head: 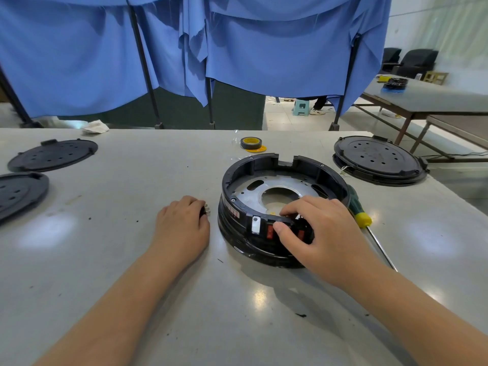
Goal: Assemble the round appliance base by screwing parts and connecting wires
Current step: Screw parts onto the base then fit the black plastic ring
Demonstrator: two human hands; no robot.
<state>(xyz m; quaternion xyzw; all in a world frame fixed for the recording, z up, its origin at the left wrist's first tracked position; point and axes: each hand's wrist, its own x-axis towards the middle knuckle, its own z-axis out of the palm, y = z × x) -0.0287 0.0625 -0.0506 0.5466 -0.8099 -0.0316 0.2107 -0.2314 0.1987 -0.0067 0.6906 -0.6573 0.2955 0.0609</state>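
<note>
The round black appliance base (266, 165) lies open side up in the middle of the table, with a silver metal plate (280, 184) inside it. My right hand (317, 228) grips the base's near rim, thumb on the outer wall beside red parts (270, 231), fingers curled over the edge. My left hand (182, 223) rests on the table just left of the base, its fingers curled over a small dark part with metal prongs (206, 210), mostly hidden.
A green and yellow screwdriver (361, 215) lies right of the base. A roll of tape (250, 142) sits behind it. Black round covers lie at far left (52, 154), (18, 194), and another at far right (377, 159). Blue curtains hang behind.
</note>
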